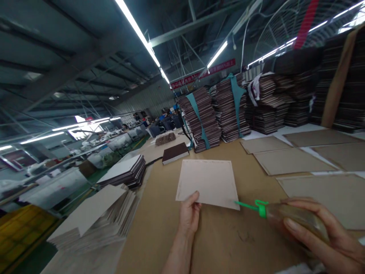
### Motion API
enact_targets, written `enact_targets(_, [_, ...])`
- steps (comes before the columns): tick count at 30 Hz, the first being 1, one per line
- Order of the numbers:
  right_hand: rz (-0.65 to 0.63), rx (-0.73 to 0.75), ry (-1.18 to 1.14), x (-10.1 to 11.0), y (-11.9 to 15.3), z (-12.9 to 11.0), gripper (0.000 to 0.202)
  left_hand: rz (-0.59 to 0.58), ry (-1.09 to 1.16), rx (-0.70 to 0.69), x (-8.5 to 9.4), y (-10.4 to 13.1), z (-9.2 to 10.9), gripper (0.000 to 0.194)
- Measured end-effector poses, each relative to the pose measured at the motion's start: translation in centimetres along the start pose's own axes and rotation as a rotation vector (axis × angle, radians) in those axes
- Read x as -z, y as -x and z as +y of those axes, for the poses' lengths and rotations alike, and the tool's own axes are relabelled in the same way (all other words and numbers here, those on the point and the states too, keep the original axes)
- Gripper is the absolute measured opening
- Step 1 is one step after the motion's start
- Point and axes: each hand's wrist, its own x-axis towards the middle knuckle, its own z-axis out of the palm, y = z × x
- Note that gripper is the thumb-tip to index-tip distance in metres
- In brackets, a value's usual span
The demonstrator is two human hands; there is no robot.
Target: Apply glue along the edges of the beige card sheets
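The left hand (191,213) pinches 1 board (208,180) extending ahead of it; the right hand (327,232) wraps 1 bottle (295,219), green nozzle (248,206) at the board's near-right corner.

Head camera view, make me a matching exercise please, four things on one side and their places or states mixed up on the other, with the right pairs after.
Column one:
1. Left hand
2. Squeeze bottle
3. Yellow container
4. Teal strips

Column two:
A. On dark stacks
B. At the picture's lower left
C. Holding the pale board
D. In the right hand

Pairs: 1-C, 2-D, 3-B, 4-A
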Motion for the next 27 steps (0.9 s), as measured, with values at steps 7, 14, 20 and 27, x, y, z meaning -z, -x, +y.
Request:
enact_targets(7, [-0.122,0.308,0.076,0.7,-3.2,-2.2,0.02,-0.067,-0.031,-0.028,0.2,0.8,0.1,0.045])
enact_targets(14, [-0.183,0.366,0.095,1.4,-2.5,-2.5,0.02,-0.061,-0.056,-0.009,0.1,0.7,0.2,0.052])
enact_targets(20, [-0.237,0.373,0.082,1.3,-3.6,-2.6,0.024,-0.066,-0.047,-0.014,0.3,0.4,-0.1,0.053])
enact_targets(27, [-0.285,0.324,0.044,1.0,-3.6,-2.7,0.018,-0.059,-0.048,-0.002,0.1,0.3,0.0,0.055])
